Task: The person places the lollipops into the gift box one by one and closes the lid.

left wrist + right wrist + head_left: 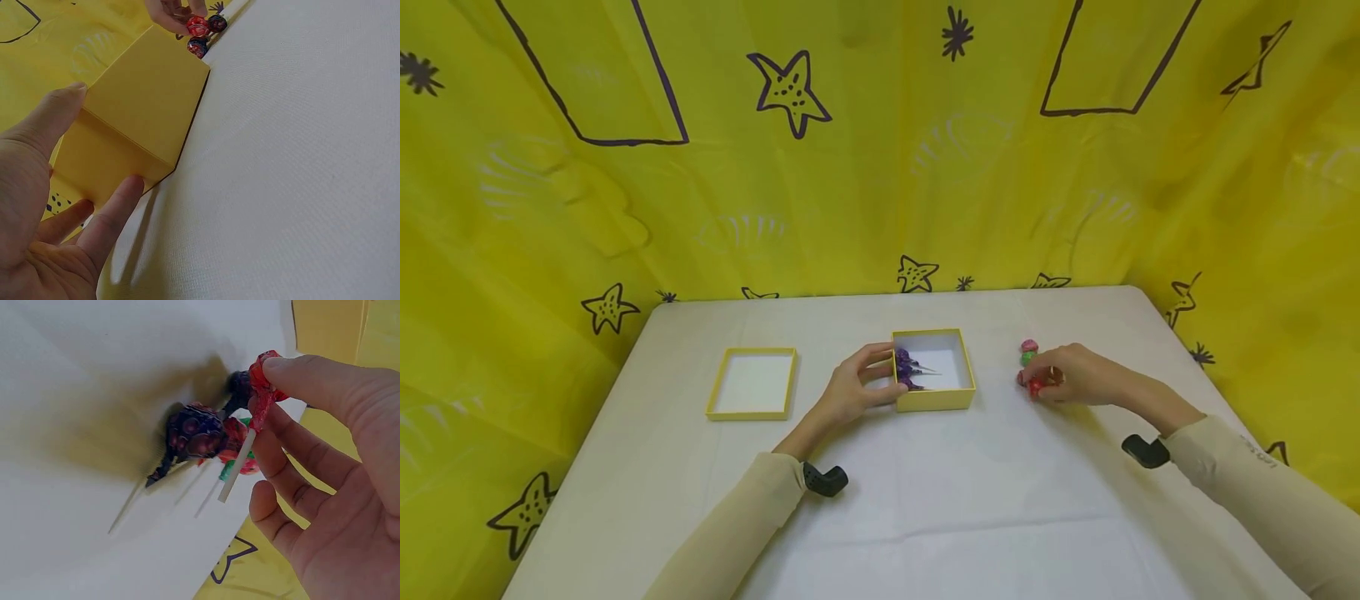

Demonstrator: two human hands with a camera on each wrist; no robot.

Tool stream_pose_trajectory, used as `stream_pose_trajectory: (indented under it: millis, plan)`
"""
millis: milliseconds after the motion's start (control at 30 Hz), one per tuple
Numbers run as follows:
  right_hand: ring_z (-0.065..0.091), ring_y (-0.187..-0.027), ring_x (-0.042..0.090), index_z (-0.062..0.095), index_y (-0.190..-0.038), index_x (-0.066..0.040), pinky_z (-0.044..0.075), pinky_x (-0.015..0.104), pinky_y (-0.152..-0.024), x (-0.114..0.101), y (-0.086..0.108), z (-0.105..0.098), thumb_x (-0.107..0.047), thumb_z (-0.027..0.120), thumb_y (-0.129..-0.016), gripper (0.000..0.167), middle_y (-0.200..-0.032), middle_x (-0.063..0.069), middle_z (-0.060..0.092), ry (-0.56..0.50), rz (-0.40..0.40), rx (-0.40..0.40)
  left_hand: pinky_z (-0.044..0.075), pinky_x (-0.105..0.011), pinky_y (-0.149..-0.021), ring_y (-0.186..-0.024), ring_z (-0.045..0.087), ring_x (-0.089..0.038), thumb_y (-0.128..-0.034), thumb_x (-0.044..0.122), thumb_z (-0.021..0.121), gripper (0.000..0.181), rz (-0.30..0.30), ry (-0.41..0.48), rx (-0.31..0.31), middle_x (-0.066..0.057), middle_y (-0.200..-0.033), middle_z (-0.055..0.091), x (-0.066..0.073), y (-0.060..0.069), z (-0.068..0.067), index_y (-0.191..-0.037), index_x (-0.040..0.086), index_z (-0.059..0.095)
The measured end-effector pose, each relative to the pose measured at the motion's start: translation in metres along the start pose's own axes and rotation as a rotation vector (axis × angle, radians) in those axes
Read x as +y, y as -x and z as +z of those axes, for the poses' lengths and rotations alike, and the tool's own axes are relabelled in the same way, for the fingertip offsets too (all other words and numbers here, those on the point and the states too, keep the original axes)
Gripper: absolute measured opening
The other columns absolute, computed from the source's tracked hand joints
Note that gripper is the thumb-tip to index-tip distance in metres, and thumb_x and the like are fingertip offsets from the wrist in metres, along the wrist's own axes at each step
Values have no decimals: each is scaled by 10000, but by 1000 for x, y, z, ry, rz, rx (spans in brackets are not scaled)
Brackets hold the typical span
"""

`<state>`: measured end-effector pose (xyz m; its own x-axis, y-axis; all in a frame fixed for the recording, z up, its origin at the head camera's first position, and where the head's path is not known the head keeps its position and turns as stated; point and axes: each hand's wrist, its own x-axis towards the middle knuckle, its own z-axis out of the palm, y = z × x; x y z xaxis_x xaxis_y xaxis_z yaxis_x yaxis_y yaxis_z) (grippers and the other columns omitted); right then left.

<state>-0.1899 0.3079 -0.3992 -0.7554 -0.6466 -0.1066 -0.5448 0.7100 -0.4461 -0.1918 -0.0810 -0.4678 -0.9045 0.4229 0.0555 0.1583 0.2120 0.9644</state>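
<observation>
An open yellow box point(934, 400) with a white inside stands mid-table. Several purple-wrapped lollipops point(906, 371) lie along its left wall, sticks pointing right. My left hand point(850, 387) holds the box's left end, thumb at the near corner and fingers along the side. To the right of the box, my right hand point(1078, 375) pinches a red-wrapped lollipop point(265, 387) between thumb and fingers, its white stick hanging down. Close by lie dark-wrapped lollipops point(194, 434), a green lollipop point(1027, 358) and a pink lollipop point(1029, 344). My right hand partly hides this group in the head view.
A shallow yellow-rimmed lid point(751, 415) lies left of the box, its white inside facing up. The table point(940, 492) has a white cover. A yellow curtain point(865, 183) with drawn starfish hangs behind and at both sides.
</observation>
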Motion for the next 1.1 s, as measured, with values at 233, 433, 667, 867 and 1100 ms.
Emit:
stream_pose_trajectory:
  millis: [233,433,667,867,1100]
  plan:
    - [586,-804,97,747,-1066,-106,559,291,-715,-8,-2,-14,-83,797,-896,178,-858,-110,657,-18,15,-8,471,-457,-1100,-1327,573,-302,-884,176,837,740,5,11,2,-131,-1517,511,-1,0,0,-1525,132,471]
    - [620,-822,99,735,-1075,-107,568,282,-713,-11,-5,-25,-58,782,-904,184,-977,-66,708,-35,-2,25,478,-443,-1094,-1325,573,-305,-881,158,837,735,10,25,2,-142,-1517,508,-1,-1,0,-1519,126,475]
    - [657,-851,116,722,-1059,-218,575,286,-713,-14,-8,-37,-80,779,-915,207,-976,-113,711,-59,-21,43,486,-428,-1086,-1316,581,-307,-881,142,834,733,12,29,0,-151,-1515,507,-1,0,1,-1518,117,473]
    - [665,-857,134,724,-1048,-226,589,311,-728,-21,-12,-49,-81,786,-912,208,-970,-120,703,-57,-11,54,485,-427,-1087,-1318,580,-306,-884,150,832,733,17,26,-2,-151,-1509,513,0,0,1,-1520,119,470]
    - [664,-868,129,736,-1058,-219,595,298,-771,-28,-19,-60,-118,796,-912,187,-1011,-102,704,-69,-2,76,471,-458,-1100,-1321,570,-345,-886,136,828,729,24,32,-4,-188,-1511,503,1,0,0,-1519,106,468]
